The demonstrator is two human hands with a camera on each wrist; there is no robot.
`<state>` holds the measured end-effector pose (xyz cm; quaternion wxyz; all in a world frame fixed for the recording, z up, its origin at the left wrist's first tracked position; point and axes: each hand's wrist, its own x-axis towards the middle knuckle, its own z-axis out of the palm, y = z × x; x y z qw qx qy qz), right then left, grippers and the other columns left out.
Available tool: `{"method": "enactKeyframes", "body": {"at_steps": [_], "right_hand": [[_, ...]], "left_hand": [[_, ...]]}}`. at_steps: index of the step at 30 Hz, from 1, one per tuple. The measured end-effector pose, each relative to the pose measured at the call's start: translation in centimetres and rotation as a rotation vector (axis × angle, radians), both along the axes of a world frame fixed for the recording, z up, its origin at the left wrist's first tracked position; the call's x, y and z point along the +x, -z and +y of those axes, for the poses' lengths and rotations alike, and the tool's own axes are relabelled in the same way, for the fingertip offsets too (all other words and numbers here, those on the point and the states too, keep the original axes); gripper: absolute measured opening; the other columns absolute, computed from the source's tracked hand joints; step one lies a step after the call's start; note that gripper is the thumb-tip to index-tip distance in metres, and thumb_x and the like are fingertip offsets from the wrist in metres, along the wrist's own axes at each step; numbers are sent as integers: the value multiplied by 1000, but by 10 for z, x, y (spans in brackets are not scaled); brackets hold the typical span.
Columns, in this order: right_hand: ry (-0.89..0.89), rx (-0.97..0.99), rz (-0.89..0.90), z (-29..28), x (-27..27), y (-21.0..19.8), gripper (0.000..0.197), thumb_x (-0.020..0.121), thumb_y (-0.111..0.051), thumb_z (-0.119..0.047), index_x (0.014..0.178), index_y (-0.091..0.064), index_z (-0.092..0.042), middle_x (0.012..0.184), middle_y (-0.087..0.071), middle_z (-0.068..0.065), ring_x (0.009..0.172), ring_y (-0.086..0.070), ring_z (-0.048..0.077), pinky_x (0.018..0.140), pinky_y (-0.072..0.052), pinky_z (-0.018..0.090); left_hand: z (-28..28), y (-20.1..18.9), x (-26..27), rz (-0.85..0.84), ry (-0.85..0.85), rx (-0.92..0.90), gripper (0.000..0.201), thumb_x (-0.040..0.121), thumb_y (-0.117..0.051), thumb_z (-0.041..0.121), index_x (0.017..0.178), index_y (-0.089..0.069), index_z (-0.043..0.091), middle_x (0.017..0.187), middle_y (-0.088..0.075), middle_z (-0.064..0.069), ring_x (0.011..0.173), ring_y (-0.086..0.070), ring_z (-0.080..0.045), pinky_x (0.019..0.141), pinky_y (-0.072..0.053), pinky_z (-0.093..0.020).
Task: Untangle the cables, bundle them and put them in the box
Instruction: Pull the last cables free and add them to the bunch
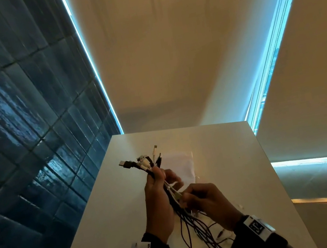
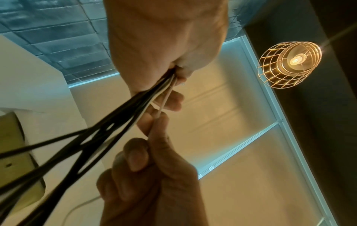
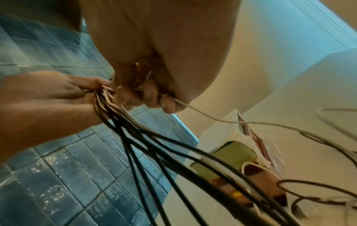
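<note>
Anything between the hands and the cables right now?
No. The left hand already grips the cable bundle below its plugs, and the right hand pinches one white cable out of it. Loose ends trail on the table.

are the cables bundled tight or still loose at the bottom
Loose at the bottom. The left hand grips the cables together near the plugs, but below it the strands fan apart over the table.

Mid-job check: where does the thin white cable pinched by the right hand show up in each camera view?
Head: thin white cable at lower centre, between the left hand and right hand.
Left wrist: centre, a pale strand running from the left hand down to the right fingertips.
Right wrist: centre right, trailing rightward out of the right hand.
Shared landmark: blue tiled wall, on each picture's left.
</note>
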<state>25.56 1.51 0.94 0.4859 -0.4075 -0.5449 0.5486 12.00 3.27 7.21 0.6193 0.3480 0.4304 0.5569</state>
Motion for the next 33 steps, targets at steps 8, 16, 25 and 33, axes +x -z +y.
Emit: {"method": "enactKeyframes", "body": {"at_steps": [8,16,25,33], "right_hand": [[-7,-11,-221,15,18,38,23,94,-58,-11,74,-69,-8,55,-58,-12,56,-48,0,59,-39,15],[100,-102,-439,24,46,91,32,96,-56,-23,68,-69,-17,62,-53,-2,59,-45,10,60,-36,31],[276,-312,-83,29,27,19,24,96,-56,-15,81,-65,1,60,-39,4,46,-28,12,47,-19,28],[-66,-6,31,-16,-8,-68,11,91,-58,-1,82,-60,5,62,-59,-4,53,-52,4,53,-42,15]], "left_hand": [[-2,-22,-11,-104,-2,99,34,97,-42,36,69,-40,16,56,-25,5,47,-17,-10,46,-15,-28],[-7,-46,-30,-165,26,124,29,98,-38,19,70,-41,17,55,-25,5,43,-19,-8,47,-14,-28],[-9,-24,-26,139,-31,-89,27,99,-38,15,72,-37,15,53,-34,-2,39,-22,-10,40,-17,-24],[-12,-24,-22,7,-67,-233,26,103,-36,23,88,-52,10,79,-73,-20,61,-66,-27,53,-52,-33]]}}
